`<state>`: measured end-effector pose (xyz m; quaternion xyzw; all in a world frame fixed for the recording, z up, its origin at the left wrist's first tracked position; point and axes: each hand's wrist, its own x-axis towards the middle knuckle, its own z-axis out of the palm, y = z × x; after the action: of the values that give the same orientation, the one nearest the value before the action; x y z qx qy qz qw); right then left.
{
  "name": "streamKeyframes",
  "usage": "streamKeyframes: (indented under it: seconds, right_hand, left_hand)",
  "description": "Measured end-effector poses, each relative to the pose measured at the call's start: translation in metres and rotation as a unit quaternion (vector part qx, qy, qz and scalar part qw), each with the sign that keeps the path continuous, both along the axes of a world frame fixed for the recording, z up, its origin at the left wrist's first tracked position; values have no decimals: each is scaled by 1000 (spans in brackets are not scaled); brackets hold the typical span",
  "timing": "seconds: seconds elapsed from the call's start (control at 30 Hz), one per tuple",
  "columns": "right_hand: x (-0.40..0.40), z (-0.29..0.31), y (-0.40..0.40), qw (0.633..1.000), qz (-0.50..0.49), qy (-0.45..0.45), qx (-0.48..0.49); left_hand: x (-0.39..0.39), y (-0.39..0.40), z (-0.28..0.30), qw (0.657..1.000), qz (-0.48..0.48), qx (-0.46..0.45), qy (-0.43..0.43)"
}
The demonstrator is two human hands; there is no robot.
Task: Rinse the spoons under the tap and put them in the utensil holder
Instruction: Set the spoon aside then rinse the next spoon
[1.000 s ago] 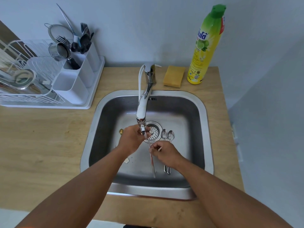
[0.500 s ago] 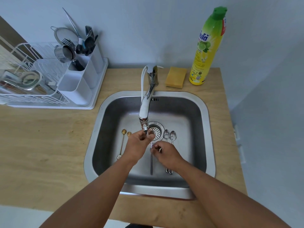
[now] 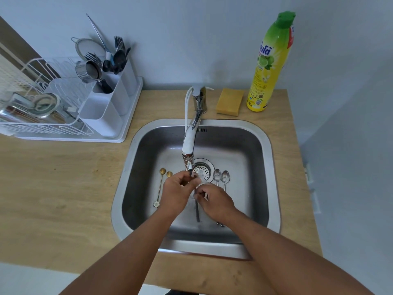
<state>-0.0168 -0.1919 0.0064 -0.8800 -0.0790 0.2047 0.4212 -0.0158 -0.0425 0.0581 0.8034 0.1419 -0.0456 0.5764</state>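
Both my hands are over the steel sink (image 3: 266, 150), under the tap (image 3: 189, 143). My right hand (image 3: 214, 201) pinches a silver spoon (image 3: 197, 211) whose handle points toward me. My left hand (image 3: 176, 192) is curled around the spoon's bowl end right under the tap's nozzle; the bowl is hidden by the fingers. Two silver spoons (image 3: 221, 177) lie side by side right of the drain (image 3: 202, 169). Two gold spoons (image 3: 161, 184) lie on the sink floor to the left. The white utensil holder (image 3: 106, 111) stands at the back left on the drying rack.
A white dish rack (image 3: 42, 116) with metal lids and a tray sits on the wooden counter at the left; the holder's rear compartments hold forks, a strainer and dark utensils. A yellow sponge (image 3: 229, 102) and a tall yellow dish soap bottle (image 3: 270, 67) stand behind the sink.
My left hand has shifted slightly right, uncovering the two gold spoons on the sink floor. Both hands stay on the silver spoon under the tap.
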Motion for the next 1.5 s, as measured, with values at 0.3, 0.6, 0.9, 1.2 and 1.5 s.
streamKeyframes:
  seconds: [0.3, 0.6, 0.9, 1.2, 1.5]
  right_hand:
    - [0, 0, -4, 1000, -18, -4, 24]
    - [3, 4, -13, 994, 36, 45, 91]
    - [6, 14, -17, 992, 78, 30, 92]
    - [3, 11, -17, 988, 67, 61, 124]
    - [-4, 7, -11, 997, 67, -4, 47]
  left_hand:
    - [1, 0, 2, 1000, 3, 23, -2]
    - [4, 8, 8, 944, 5, -212, 253]
    - [12, 0, 22, 913, 42, -224, 339]
    - [8, 2, 18, 917, 60, -267, 289]
    - [7, -6, 20, 943, 102, -235, 212]
